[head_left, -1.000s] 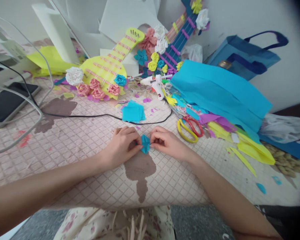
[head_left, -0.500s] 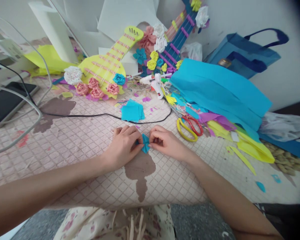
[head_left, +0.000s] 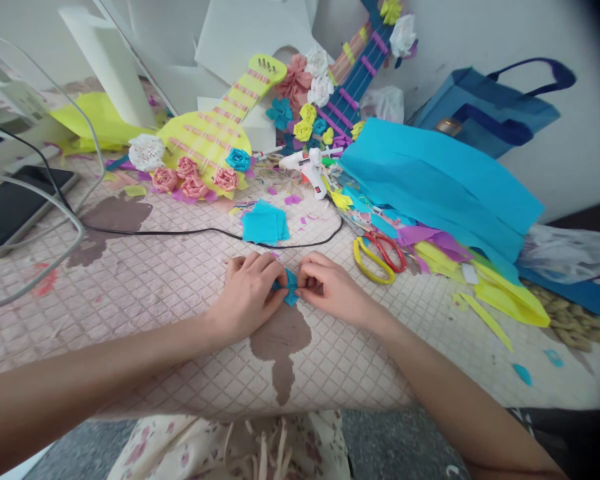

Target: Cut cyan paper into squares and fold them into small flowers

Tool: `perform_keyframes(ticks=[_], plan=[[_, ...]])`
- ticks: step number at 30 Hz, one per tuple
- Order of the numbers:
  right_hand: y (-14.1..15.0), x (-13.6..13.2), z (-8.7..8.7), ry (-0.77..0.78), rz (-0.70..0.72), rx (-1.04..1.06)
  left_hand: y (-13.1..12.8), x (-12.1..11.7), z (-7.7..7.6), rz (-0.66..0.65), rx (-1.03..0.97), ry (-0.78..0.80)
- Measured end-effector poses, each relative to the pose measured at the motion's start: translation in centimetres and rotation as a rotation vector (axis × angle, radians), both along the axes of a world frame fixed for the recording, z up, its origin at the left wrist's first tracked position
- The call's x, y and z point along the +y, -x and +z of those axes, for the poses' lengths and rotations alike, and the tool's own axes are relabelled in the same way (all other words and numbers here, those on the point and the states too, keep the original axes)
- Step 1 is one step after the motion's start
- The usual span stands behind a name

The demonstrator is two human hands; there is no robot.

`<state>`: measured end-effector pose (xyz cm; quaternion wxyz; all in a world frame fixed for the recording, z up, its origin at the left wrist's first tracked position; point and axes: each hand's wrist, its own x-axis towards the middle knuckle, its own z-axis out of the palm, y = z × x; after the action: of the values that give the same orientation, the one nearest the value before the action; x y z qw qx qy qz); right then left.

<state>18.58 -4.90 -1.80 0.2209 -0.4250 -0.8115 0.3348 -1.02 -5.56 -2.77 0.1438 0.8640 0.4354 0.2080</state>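
A small folded piece of blue paper (head_left: 291, 293) lies between my two hands, low over the quilted cloth. My left hand (head_left: 253, 287) pinches its left side with thumb and fingers, hiding part of it. From the right, my right hand (head_left: 327, 287) grips the opposite edge between thumb and forefinger. Just beyond the hands is a little stack of square blue paper sheets (head_left: 264, 223). Scissors with one yellow and one red handle (head_left: 375, 261) rest to the right of my right hand.
A white glue gun (head_left: 313, 170) lies behind the sheets, its black cord (head_left: 200, 230) crossing the cloth. Further back stands a yellow paper guitar (head_left: 205, 133) with paper roses. Large blue paper (head_left: 440, 180), yellow paper (head_left: 510, 293) and scraps fill the right. A phone (head_left: 20, 200) lies left.
Both hands stay in nearly the same place on the blue paper. Its visible part has shifted slightly in shape between my fingers.
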Motion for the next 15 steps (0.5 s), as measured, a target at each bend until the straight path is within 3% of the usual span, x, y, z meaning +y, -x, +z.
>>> perform_keyframes(ticks=[15], plan=[[0.16,-0.27,0.07,0.006,-0.002,-0.005,0.19,0.05,0.11,-0.023,0.012,0.031]])
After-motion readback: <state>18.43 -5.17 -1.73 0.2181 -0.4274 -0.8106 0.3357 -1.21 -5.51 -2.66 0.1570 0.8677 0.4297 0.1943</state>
